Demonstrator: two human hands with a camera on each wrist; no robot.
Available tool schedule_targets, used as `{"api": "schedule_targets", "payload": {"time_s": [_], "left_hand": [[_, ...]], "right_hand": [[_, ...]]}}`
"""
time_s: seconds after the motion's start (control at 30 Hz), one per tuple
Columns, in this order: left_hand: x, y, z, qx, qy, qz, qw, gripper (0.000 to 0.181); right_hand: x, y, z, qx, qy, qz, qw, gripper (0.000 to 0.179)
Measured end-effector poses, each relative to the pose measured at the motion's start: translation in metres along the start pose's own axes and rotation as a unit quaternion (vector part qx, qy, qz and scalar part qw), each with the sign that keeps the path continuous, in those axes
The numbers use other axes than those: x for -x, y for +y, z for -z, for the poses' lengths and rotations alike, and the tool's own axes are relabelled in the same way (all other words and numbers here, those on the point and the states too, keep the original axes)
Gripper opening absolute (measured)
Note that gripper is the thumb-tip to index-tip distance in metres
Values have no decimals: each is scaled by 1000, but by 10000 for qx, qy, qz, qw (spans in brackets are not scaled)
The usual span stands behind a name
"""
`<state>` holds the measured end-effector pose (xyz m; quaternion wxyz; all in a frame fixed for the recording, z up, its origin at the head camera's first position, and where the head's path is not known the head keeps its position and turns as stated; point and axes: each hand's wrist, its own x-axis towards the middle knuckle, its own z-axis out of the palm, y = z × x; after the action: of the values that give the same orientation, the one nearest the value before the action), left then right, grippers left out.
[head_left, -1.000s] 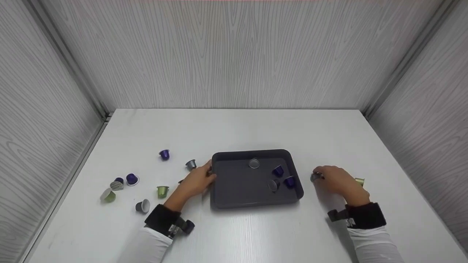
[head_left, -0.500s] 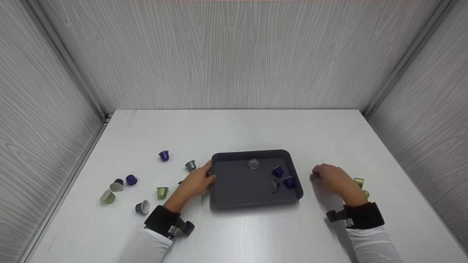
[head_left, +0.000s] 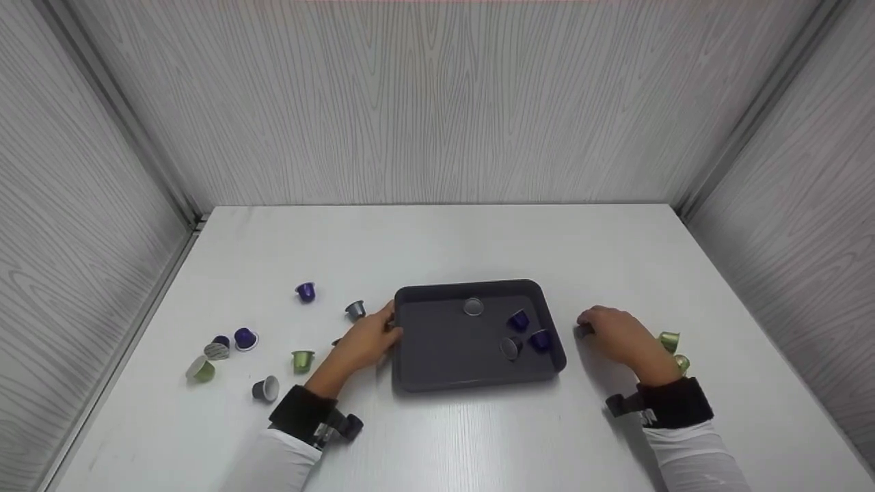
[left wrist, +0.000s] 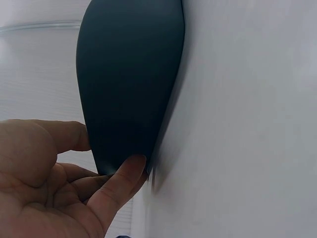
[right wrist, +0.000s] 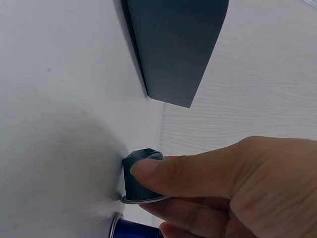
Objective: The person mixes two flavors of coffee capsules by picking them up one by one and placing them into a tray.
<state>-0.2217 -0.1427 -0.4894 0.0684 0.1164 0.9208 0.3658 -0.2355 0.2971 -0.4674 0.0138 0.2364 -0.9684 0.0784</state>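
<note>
My left hand point(head_left: 364, 340) holds the left end of a dark grey rectangular tray point(head_left: 448, 352). In the left wrist view, its thumb presses on the tray's outer wall point(left wrist: 129, 89) and the other fingers lie at the edge. Right of the tray, my right hand point(head_left: 618, 339) pinches a grey coffee capsule point(right wrist: 133, 184) between thumb and fingers, close to the table. Just below it in the right wrist view is a blue capsule point(right wrist: 134, 230), partly cut off. Inside the tray lie purple capsules point(head_left: 519, 320) and grey capsules point(head_left: 510, 348).
Left of the tray are scattered several capsules: purple point(head_left: 305, 292), grey point(head_left: 266, 389) and green point(head_left: 302, 361). One grey capsule point(head_left: 355, 311) sits beside my left hand. Green capsules point(head_left: 669, 341) lie behind my right wrist. Grey wood-grain walls point(head_left: 437, 102) enclose the white table point(head_left: 478, 444).
My right hand has shifted slightly left toward the tray with the grey capsule, and a second green capsule shows beside its wrist. The left hand and tray have stayed put.
</note>
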Motion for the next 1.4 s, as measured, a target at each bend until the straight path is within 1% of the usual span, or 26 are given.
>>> {"api": "schedule_targets", "payload": {"time_s": [0.17,0.37,0.43,0.6,0.93,1.17,1.4], "left_hand": [[0,0,0,24,37,-67,10000,61],[0,-1,0,-16,71,-160,9998,60],[0,0,0,-28,16,-102,9999,61],[0,2,1,-64,-79,60,9999,62],[-1,2,0,-76,-94,166,9998,62],[-1,2,0,-50,-35,29,10000,61],[0,0,1,-24,6,-34,10000,61]], "right_hand": [[-2,-1,0,-81,-29,-101,9999,10],[-1,-3,3,-137,-119,-161,9997,11],[-1,-4,3,-158,-105,-127,9997,10],[-1,-7,6,-304,62,-24,9995,11],[-1,-20,15,-544,377,141,9977,15],[-1,-31,20,-655,656,254,9954,18],[-4,-45,24,-595,911,510,9928,21]]}}
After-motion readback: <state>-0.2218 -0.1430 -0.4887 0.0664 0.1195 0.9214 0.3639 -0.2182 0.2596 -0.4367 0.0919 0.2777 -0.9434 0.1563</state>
